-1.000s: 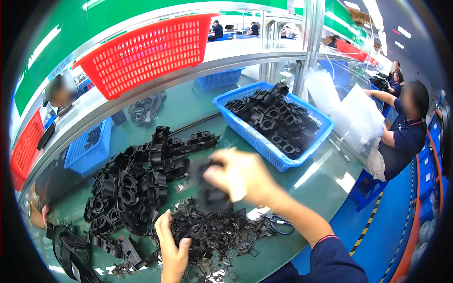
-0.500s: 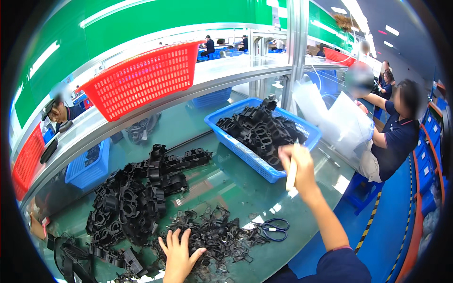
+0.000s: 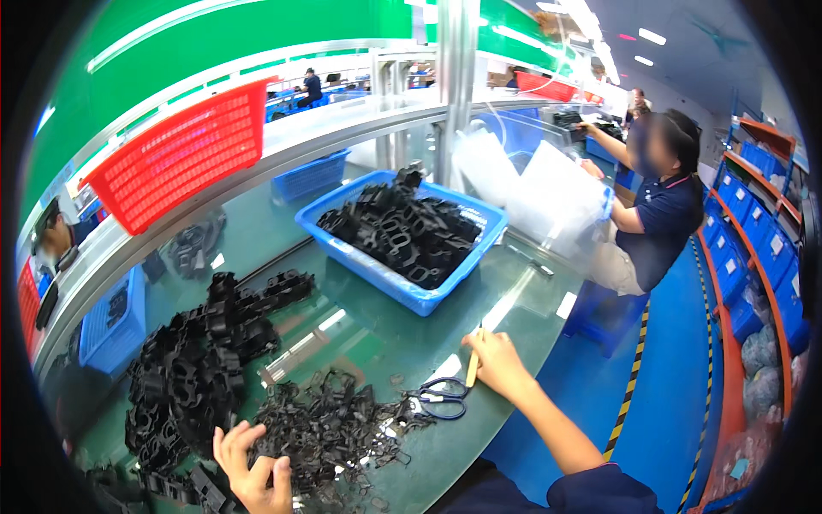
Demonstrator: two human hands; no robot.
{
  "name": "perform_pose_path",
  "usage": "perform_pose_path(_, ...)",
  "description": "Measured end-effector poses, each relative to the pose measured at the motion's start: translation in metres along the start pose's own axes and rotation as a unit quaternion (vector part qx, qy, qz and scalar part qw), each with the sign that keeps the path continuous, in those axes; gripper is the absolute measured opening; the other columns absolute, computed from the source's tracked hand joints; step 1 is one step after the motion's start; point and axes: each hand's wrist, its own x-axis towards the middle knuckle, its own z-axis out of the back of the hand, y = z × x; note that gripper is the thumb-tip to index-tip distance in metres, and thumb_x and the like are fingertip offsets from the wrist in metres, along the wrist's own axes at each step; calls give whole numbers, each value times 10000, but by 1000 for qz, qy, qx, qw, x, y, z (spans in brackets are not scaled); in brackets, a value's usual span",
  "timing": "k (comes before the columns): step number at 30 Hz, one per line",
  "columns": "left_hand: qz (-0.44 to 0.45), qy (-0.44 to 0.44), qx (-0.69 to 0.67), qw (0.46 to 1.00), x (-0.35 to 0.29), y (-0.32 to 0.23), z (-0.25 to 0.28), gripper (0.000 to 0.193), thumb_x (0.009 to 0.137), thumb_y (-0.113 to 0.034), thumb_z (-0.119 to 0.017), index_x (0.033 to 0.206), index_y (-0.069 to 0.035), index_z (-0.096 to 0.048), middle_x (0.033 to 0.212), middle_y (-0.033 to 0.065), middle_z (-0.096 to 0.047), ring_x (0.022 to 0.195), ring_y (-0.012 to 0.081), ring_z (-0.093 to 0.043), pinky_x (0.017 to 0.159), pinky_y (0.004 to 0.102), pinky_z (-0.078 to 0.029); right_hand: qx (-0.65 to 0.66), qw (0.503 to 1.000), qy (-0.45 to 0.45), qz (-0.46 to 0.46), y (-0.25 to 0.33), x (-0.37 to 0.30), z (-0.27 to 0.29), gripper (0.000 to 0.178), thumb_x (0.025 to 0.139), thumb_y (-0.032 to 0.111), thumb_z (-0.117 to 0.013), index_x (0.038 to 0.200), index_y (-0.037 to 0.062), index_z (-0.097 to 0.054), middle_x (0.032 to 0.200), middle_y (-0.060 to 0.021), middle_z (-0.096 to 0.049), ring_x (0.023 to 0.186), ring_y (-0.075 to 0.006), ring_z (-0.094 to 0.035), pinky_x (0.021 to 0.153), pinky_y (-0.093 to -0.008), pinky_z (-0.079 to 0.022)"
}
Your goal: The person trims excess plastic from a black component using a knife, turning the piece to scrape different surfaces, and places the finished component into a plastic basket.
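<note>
My right hand (image 3: 501, 364) is closed round a slim tool with a pale yellow handle (image 3: 472, 370), held just above the table's right part. Its tip is too small to make out. Beside it, scissors with dark loop handles (image 3: 443, 397) lie at the edge of a pile of thin black plastic scraps (image 3: 334, 428). My left hand (image 3: 253, 471) holds nothing, its fingers bent but apart, at the near left side of the scraps. A heap of black moulded plastic parts (image 3: 193, 360) lies beyond it.
A blue basket (image 3: 377, 272) full of black parts stands at the table's far side. Red baskets (image 3: 184, 158) rest on the metal ledge behind. Clear plastic bags (image 3: 548, 188) hang near a seated co-worker (image 3: 664, 206) at right. Shelves with blue bins (image 3: 736, 206) line the aisle.
My right hand has come down from the blue basket toward the scissors with the tool. My left hand has lifted off the scraps and curled its fingers. The whole view has swung right.
</note>
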Motion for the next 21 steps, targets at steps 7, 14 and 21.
perform_pose_path(7,78,-137,144,977,-3,27,55,507,810,-203,-546,1276,-45,-423,1426,162,-277,1294,322,-317,1035,470,-258,4,999,-26,39,5,4,10,247,702,0,-579,929,90,-614,612,-35,-591,626,-230,-591,797,-381,-432)
perform_pose_path(14,68,-246,-106,961,26,3,73,312,896,-130,-505,1142,61,-497,1226,199,-498,1166,317,-460,991,435,-339,160,964,2,211,87,21,7,699,650,24,-597,1318,142,-428,1293,-124,-459,1225,-340,-390,1019,-563,-242)
perform_pose_path(21,-151,168,-76,971,1,-40,-26,534,736,-351,-680,1114,7,-564,1050,161,-616,949,314,-607,829,389,-462,181,797,-99,568,208,8,9,294,739,72,-498,1008,-42,-530,1002,-161,-575,983,-299,-560,900,-400,-442)
